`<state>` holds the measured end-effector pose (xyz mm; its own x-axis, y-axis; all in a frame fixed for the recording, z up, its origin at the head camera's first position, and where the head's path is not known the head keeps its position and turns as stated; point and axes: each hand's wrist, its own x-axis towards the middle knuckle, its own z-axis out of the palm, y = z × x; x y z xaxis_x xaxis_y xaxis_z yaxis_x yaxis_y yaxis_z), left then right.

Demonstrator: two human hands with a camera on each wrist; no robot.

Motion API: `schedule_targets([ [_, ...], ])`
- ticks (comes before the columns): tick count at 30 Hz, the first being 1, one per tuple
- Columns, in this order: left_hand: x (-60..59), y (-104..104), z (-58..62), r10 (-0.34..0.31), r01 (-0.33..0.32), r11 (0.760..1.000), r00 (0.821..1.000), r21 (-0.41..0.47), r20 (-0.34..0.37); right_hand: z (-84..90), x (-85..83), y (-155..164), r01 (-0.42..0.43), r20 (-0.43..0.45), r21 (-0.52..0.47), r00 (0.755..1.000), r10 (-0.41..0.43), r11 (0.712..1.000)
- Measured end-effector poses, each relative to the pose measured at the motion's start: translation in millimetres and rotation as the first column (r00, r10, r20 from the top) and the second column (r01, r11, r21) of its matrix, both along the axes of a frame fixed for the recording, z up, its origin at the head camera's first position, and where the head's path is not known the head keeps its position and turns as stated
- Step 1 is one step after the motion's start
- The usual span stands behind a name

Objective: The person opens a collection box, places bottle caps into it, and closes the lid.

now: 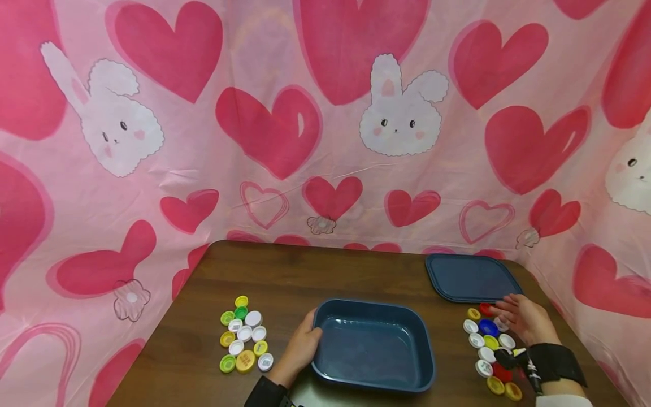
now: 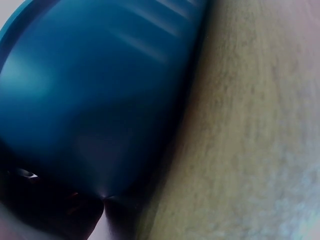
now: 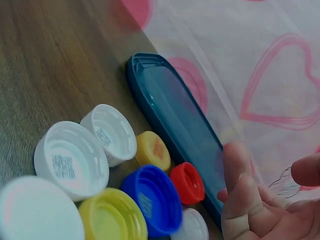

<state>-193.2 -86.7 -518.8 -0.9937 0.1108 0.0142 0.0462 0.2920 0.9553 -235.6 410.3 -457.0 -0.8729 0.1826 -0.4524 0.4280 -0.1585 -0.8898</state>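
My left hand (image 1: 301, 346) holds the left side of a dark blue rectangular plastic container (image 1: 373, 350), its thumb at the rim; the fingers below are mostly hidden. The container stands upright on the table, and its wall (image 2: 100, 90) fills much of the left wrist view. My right hand (image 1: 526, 319) hovers by the far end of the right group of bottle caps, palm turned inward, fingers loosely bent and holding nothing. Near its fingers are a red cap (image 3: 187, 183), a blue cap (image 3: 152, 201) and a small yellow cap (image 3: 153, 151).
A matching blue lid (image 1: 473, 278) lies flat at the table's back right, just beyond the right caps. Left of the container, several white, yellow and green caps (image 1: 244, 333) form another group. A pink heart-patterned cloth (image 1: 325, 152) hangs behind the brown table (image 1: 300, 268).
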Motion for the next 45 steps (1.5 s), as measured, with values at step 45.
schedule_targets([
  [45,0.6,-2.3,0.8,-0.020,0.020,1.000,1.000,0.019,0.004,-50.3,119.3,-68.1,-0.184,0.082,0.967,0.880,0.467,0.177],
])
